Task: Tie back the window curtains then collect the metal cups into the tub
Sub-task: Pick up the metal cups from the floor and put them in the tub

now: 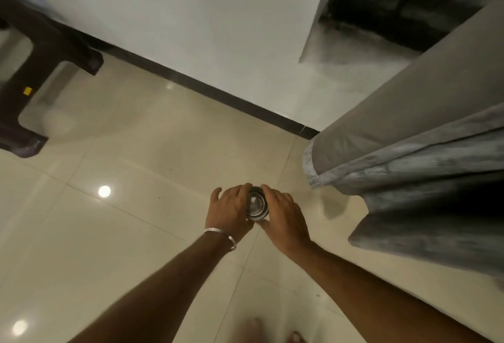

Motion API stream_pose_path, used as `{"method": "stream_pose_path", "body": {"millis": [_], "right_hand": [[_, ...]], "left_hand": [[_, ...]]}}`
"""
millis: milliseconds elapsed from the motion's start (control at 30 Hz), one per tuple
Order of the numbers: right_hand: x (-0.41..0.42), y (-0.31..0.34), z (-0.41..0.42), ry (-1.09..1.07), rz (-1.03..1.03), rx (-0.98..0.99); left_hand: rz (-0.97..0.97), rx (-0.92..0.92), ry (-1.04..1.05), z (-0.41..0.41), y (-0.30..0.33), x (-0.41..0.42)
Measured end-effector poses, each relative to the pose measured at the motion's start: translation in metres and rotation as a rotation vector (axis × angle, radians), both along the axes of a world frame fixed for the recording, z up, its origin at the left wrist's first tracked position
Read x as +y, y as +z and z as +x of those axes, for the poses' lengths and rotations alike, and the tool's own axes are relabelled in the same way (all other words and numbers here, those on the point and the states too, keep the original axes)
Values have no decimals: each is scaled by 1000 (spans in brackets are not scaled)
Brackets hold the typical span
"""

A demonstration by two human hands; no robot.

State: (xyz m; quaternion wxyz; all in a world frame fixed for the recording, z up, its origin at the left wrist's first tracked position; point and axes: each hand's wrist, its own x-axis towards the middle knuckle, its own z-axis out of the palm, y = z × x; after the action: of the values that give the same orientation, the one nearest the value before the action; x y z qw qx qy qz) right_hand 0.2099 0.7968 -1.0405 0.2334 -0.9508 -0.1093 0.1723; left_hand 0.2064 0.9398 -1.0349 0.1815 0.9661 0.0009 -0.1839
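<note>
A shiny metal cup (pixel 256 205), seen from above with what looks like nested rims inside, is held over the tiled floor between both hands. My left hand (pixel 230 210), with a silver bangle at the wrist, wraps its left side. My right hand (pixel 283 217) grips its right side. A grey curtain (pixel 414 157) hangs at the right, gathered into folds, its hem just right of my hands. No tub is in view.
A dark plastic stool or chair (pixel 41 69) stands at the far left by the white wall (pixel 204 28) with its black skirting. A dark window opening (pixel 395 7) is at the upper right. Glossy beige floor tiles (pixel 122 233) spread below; my bare toes show at the bottom edge.
</note>
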Motion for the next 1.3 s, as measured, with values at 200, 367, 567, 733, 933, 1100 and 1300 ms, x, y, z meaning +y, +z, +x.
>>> {"method": "stream_pose_path", "body": {"millis": [200,367,567,733,933,1100,1300], "right_hand": [[-21,115,-14,-78,-4,1],[-47,228,-31,-165,-1,9],[-83,356,-69,-316,30,-27],[-117,446,-112,-424,53,-82],[-156,523,-176,-520,50,-78],[-183,573,-250,-658,62,-119],[-217,607,-351,-798,42,-113]], "left_hand": [[-24,5,-16,-9,109,-21],[-62,21,-65,-15,224,-50],[-83,10,-178,-36,349,-88],[-100,-31,-301,-61,428,-124],[-70,-43,-449,-110,500,-163],[-38,-59,-581,-164,551,-199],[-50,-95,-713,-250,593,-251]]}}
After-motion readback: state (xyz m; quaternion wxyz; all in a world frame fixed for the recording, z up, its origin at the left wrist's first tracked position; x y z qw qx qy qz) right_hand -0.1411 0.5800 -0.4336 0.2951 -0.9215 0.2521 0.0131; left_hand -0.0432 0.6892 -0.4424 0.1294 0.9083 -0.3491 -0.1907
